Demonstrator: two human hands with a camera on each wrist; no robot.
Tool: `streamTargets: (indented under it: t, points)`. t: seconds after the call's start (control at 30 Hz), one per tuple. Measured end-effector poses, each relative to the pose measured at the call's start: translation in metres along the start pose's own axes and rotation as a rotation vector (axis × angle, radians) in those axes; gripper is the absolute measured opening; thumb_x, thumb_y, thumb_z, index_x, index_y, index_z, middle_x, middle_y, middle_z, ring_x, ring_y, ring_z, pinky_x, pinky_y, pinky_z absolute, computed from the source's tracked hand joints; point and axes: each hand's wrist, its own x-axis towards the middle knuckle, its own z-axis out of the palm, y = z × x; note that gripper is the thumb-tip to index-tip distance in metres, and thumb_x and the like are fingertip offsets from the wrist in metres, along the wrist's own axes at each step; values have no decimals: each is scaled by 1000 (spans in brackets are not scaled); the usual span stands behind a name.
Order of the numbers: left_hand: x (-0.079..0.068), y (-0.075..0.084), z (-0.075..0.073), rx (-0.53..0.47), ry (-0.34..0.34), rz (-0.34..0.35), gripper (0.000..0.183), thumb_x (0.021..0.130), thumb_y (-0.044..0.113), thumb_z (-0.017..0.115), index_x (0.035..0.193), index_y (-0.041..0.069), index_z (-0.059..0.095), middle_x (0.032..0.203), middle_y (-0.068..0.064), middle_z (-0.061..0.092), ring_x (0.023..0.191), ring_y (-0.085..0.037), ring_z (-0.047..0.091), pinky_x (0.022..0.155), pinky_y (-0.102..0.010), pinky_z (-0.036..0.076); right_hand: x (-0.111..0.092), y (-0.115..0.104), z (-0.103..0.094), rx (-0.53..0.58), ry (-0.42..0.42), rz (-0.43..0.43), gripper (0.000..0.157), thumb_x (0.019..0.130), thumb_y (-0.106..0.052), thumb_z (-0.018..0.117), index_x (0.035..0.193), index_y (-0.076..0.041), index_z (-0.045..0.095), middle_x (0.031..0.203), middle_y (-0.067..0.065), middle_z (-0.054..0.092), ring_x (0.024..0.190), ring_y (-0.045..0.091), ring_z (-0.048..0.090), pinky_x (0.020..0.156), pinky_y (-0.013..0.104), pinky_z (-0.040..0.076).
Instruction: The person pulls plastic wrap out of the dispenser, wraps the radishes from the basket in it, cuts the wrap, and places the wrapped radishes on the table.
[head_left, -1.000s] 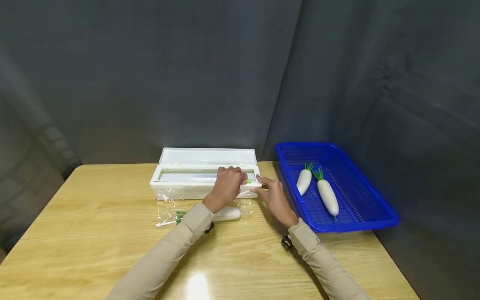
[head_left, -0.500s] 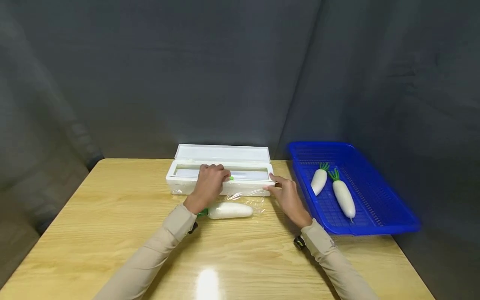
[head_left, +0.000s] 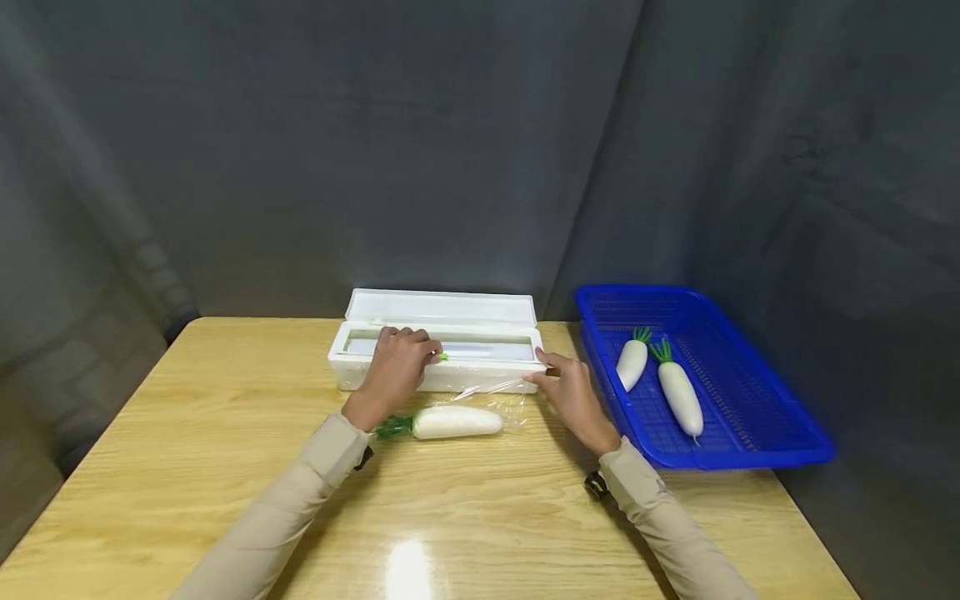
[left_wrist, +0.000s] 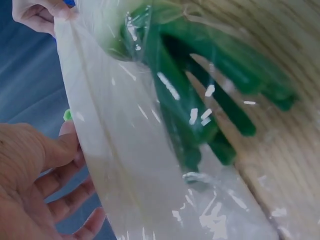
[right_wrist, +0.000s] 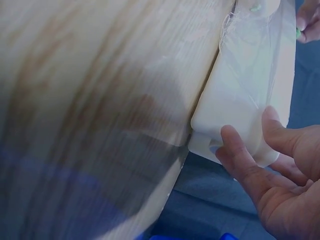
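The left hand [head_left: 394, 367] pinches the green tab [head_left: 443, 357] on the front rim of the box [head_left: 480, 377]; the right hand [head_left: 570, 398] grips its right end, near the worktop's [head_left: 480, 508] back edge. The radish [head_left: 457, 422] lies in front, film [left_wrist: 145, 195] over its leaves [left_wrist: 200, 100]. Bracing firmly should help the tab slide cleanly.

beige sleeves [head_left: 251, 521] end in broad cuffs [head_left: 333, 450]; beside each cuff, a small black device [head_left: 596, 485]; beyond it, bare hands [head_left: 393, 368].
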Motion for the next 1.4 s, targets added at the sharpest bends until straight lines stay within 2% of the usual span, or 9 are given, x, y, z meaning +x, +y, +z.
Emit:
streamTargets:
  t: [0.07,0.3,0.5,0.8,0.93,1.1,1.17,1.27,1.4]
  points:
    - [-3,-3,-1,-17,11,-10,3,93,11,79,95,13,80,93,-5,76,87,-30,70,86,-55,52,0,0,3,22,-21,11,47,87,-1,83,129,12,67,126,29,69,86,36,77,61,18,54]
    - [-9,-7,1,-52,32,-9,4,94,12,78,97,11,81,94,-5,77,90,-30,70,87,-56,52,-2,-2,6,69,-23,39,49,87,2,81,132,13,65,99,29,76,61,40,70,49,21,51]
    - [-13,-11,-1,-57,58,-23,5,92,11,80,97,11,81,94,-5,78,90,-31,71,88,-57,51,1,-5,8,93,-43,49,48,88,2,81,132,13,64,111,31,73,63,41,71,52,30,58]
    - [-21,-20,-8,-52,77,-29,3,92,11,80,94,11,81,93,-5,77,92,-32,71,86,-57,50,3,-8,12,87,-45,44,49,87,2,81,132,13,64,112,32,73,63,40,72,51,26,57]
    - [-28,-33,-14,-31,86,-36,3,91,10,80,94,10,80,93,-7,78,92,-33,71,87,-57,50,2,-8,9,73,-44,33,49,87,1,81,131,13,65,110,32,73,62,39,72,52,30,58]
    - [-50,-62,-32,-19,157,-109,5,87,4,81,91,7,80,93,-9,78,91,-36,70,87,-61,47,3,-8,6,77,-35,30,48,87,2,81,131,14,65,110,33,73,61,40,72,52,38,60]
    - [-55,-71,-38,-19,170,-115,6,88,2,81,92,6,80,94,-10,77,93,-37,70,88,-62,46,3,-7,5,81,-21,32,48,87,3,81,130,14,65,114,33,72,61,40,71,53,42,60]
    - [-59,-77,-42,-16,169,-111,7,88,2,81,93,7,80,96,-11,76,97,-38,69,89,-64,45,4,-5,5,83,-28,32,48,87,3,81,131,14,65,117,33,71,63,41,72,54,44,60]
    - [-65,-79,-46,-4,188,-120,9,85,2,83,93,6,81,96,-11,77,101,-40,67,91,-66,43,4,-6,7,91,-58,36,47,88,2,80,132,13,65,112,33,72,64,42,72,54,45,61]
